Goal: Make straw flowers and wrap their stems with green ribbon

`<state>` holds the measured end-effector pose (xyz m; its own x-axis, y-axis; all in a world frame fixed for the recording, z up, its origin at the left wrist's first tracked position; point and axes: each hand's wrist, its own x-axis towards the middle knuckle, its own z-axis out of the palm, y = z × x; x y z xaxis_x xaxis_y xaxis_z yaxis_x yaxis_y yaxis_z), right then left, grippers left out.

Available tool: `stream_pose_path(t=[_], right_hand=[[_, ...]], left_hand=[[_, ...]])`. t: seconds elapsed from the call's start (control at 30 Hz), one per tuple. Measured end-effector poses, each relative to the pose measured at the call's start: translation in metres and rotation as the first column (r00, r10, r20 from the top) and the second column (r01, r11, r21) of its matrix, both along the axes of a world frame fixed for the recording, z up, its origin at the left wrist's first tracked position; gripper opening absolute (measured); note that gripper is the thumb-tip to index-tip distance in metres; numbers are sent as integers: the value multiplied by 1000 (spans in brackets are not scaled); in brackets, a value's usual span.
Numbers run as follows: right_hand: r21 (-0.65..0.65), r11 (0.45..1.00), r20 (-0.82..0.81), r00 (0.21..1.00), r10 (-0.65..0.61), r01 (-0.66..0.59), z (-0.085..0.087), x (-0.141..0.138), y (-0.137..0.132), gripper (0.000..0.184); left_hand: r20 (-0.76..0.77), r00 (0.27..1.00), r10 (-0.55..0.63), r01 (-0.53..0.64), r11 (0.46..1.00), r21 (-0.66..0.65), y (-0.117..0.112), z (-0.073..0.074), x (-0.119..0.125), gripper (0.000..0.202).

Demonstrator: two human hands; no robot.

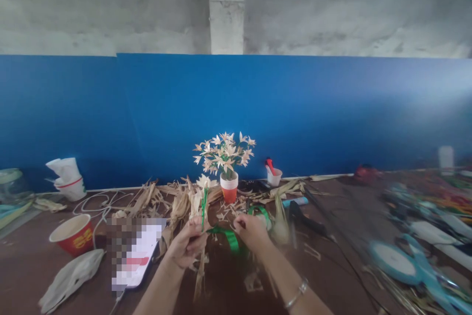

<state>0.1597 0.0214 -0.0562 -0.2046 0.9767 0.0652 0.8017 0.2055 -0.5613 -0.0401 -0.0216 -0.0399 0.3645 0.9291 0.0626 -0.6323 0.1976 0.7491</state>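
My left hand point(189, 242) is closed around the stem of a pale corn-husk flower point(205, 182), which stands upright with green tape wound on its stem. From the left fingers a loose length of green tape point(229, 237) runs right and droops beneath my right hand point(252, 231). That hand has its fingers curled together; whether the tape is between them is hidden. Just behind it lies a roll of green tape point(261, 213), partly covered. Further back, an orange and white cup point(229, 191) holds a bunch of similar pale flowers point(226, 153).
Dry corn husks point(147, 202) spread over the brown table's back. To the left are a phone point(142, 256), a red paper bowl point(73, 235) and a plastic bag point(72, 280). A black glue gun point(306, 219) with a cord and blue-handled scissors point(424, 275) lie right.
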Motion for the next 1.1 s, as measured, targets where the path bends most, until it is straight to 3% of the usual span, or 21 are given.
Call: stream_pose_path(t=[0.13,0.3,0.5,0.63,0.8,0.97,1.1], right_hand=[[-85,990,12,993,115,-114,-1,-28,13,12],[-200,975,-3,996,94,-93,-4,-58,35,29],[-215,971,-265,963,43,-102,11,-28,36,12],[-233,967,-563,825,-52,-98,27,-3,28,16],[-320,905,-798,594,-98,-281,45,-10,15,31],[-395,822,-837,529,-138,-410,50,-22,4,34],[-390,818,-853,500,-148,-423,44,-25,4,31]], left_hand=[[-69,997,26,-27,999,-21,0,-1,5,39],[-143,988,58,-63,997,-33,0,1,11,38],[-220,960,173,-181,983,-18,4,2,16,32],[-252,938,239,-252,968,-19,7,-1,20,32],[-286,923,257,-282,958,-47,6,-3,24,34],[-300,924,237,-267,962,-61,5,-3,27,38],[-289,935,205,-229,972,-53,4,-3,28,38]])
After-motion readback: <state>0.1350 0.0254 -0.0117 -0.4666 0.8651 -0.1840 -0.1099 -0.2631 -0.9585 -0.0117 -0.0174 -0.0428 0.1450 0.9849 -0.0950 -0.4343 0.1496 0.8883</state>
